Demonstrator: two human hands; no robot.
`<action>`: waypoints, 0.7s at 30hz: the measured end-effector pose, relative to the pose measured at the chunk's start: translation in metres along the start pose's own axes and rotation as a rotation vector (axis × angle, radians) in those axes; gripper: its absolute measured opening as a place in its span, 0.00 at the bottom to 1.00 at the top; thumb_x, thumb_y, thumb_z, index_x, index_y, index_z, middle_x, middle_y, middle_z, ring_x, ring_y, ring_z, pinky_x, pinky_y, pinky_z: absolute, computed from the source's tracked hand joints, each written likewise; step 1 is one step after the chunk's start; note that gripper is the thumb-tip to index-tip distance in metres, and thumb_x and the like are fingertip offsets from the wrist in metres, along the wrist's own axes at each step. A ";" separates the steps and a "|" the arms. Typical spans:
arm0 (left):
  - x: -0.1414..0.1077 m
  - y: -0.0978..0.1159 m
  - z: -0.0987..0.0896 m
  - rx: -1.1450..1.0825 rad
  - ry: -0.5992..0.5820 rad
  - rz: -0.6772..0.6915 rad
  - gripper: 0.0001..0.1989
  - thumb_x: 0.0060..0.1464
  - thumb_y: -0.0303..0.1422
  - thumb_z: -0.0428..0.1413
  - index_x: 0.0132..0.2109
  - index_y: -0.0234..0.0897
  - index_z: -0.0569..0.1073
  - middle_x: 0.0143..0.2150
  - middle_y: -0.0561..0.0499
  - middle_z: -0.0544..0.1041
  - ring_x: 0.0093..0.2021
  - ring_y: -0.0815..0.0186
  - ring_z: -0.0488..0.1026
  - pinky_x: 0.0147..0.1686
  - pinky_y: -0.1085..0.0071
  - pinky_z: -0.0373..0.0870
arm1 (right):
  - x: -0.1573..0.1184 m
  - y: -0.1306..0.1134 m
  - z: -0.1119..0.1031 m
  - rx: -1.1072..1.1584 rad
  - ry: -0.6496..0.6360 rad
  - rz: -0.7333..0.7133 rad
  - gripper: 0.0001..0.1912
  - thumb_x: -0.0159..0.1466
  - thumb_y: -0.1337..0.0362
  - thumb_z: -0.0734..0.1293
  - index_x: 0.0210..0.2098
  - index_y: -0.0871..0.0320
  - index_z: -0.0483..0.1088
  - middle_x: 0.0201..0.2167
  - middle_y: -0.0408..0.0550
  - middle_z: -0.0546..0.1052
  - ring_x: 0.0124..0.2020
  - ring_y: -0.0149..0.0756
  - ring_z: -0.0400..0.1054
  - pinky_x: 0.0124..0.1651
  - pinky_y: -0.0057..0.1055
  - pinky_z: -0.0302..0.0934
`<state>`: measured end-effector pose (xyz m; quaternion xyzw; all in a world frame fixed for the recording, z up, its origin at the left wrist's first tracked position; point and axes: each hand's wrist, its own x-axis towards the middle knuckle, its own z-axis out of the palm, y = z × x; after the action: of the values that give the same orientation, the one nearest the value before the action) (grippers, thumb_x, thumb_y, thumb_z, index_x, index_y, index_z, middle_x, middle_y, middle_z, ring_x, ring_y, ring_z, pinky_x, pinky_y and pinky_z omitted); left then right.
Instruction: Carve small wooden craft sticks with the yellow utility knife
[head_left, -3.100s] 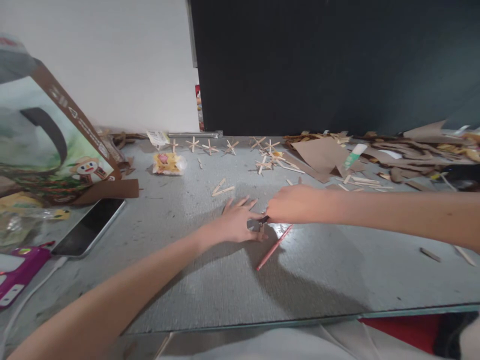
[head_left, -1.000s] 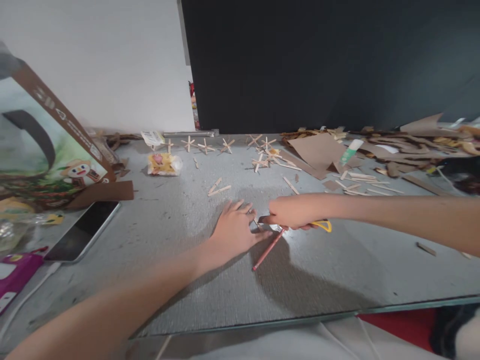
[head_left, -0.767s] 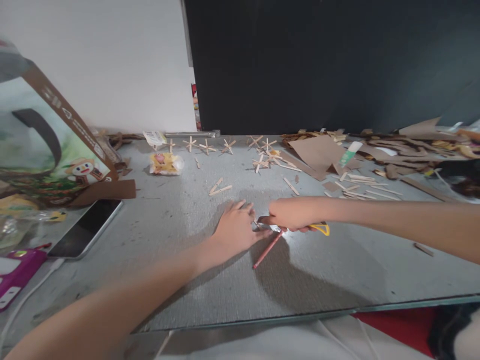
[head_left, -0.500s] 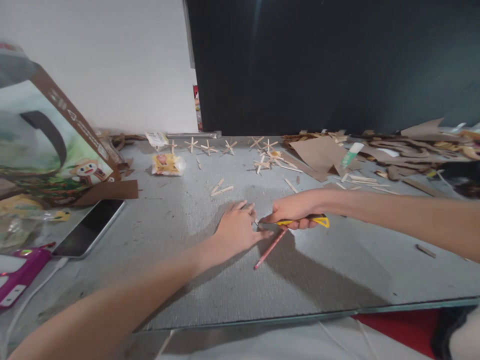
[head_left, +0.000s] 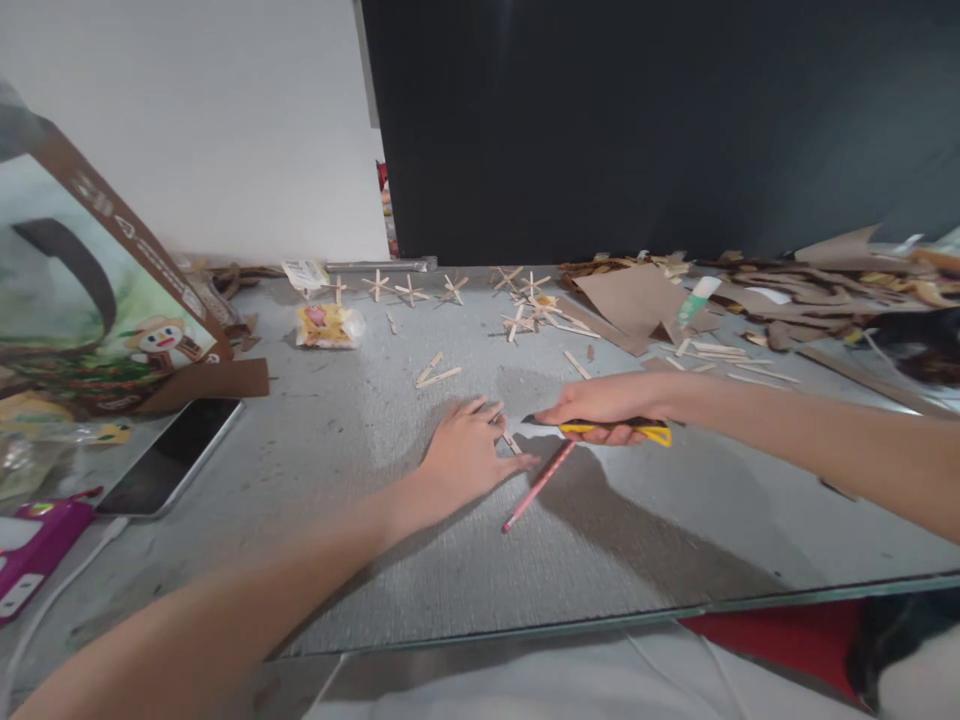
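My right hand [head_left: 604, 408] is closed round a yellow and black utility knife [head_left: 615, 429], its blade pointing left, a little above the table. My left hand [head_left: 466, 447] rests on the table with thumb and fingers spread at the two ends of a short wooden stick [head_left: 512, 442], holding it down. Part of that stick is hidden by the fingers. The blade is apart from the stick, to its upper right. A pink pencil [head_left: 538, 487] lies just below the knife. Two loose sticks [head_left: 438, 376] lie beyond my left hand.
Several star-shaped stick pieces [head_left: 411, 290] stand at the back, near a yellow packet [head_left: 327, 327]. Cardboard [head_left: 619, 300], a glue stick [head_left: 698, 301] and loose sticks [head_left: 716, 352] lie back right. A phone [head_left: 171, 458], a purple device [head_left: 46, 553] and a printed box [head_left: 150, 300] are at the left.
My right hand has lifted the knife up and right, away from the stick, so more of the stick shows. My left hand stays in place over the stick. The view has shifted slightly.
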<state>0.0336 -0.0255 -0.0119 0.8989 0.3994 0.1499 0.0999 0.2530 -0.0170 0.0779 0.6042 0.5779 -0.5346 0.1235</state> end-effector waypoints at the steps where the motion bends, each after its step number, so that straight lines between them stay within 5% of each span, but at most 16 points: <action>1: 0.000 -0.003 -0.002 -0.005 -0.011 0.016 0.27 0.65 0.56 0.56 0.52 0.39 0.84 0.64 0.41 0.78 0.72 0.48 0.65 0.71 0.51 0.60 | -0.003 0.005 -0.001 0.007 0.085 -0.019 0.27 0.74 0.44 0.59 0.26 0.55 0.59 0.16 0.35 0.58 0.13 0.23 0.47 0.16 0.23 0.46; 6: 0.004 -0.023 -0.020 -0.075 -0.101 0.198 0.14 0.71 0.39 0.55 0.43 0.41 0.84 0.54 0.47 0.83 0.63 0.56 0.74 0.66 0.58 0.66 | -0.006 0.027 -0.008 -0.087 0.463 -0.220 0.18 0.75 0.50 0.58 0.34 0.56 0.64 0.18 0.39 0.66 0.16 0.29 0.60 0.23 0.27 0.56; 10: 0.005 -0.031 -0.029 0.017 -0.074 0.150 0.12 0.70 0.36 0.55 0.41 0.38 0.80 0.48 0.45 0.82 0.55 0.55 0.76 0.55 0.59 0.72 | 0.002 0.029 -0.010 -0.174 0.639 -0.427 0.16 0.75 0.52 0.56 0.39 0.55 0.66 0.21 0.41 0.70 0.21 0.33 0.64 0.28 0.29 0.57; 15: 0.002 -0.028 -0.031 0.146 -0.057 0.008 0.13 0.72 0.37 0.52 0.44 0.34 0.77 0.45 0.43 0.79 0.51 0.54 0.76 0.53 0.59 0.72 | 0.017 0.021 0.002 -0.283 0.895 -0.454 0.17 0.75 0.55 0.56 0.31 0.53 0.59 0.21 0.40 0.67 0.23 0.34 0.62 0.30 0.31 0.51; 21: -0.001 -0.034 -0.038 -0.028 -0.090 -0.076 0.11 0.69 0.38 0.55 0.40 0.36 0.75 0.42 0.46 0.78 0.46 0.57 0.77 0.46 0.62 0.72 | 0.055 0.038 0.013 -0.330 1.043 -0.644 0.14 0.75 0.56 0.54 0.37 0.53 0.65 0.25 0.44 0.71 0.26 0.39 0.67 0.32 0.33 0.54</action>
<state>-0.0035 -0.0020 0.0130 0.8873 0.4265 0.1110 0.1360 0.2649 -0.0071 0.0122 0.5540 0.7897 -0.0840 -0.2499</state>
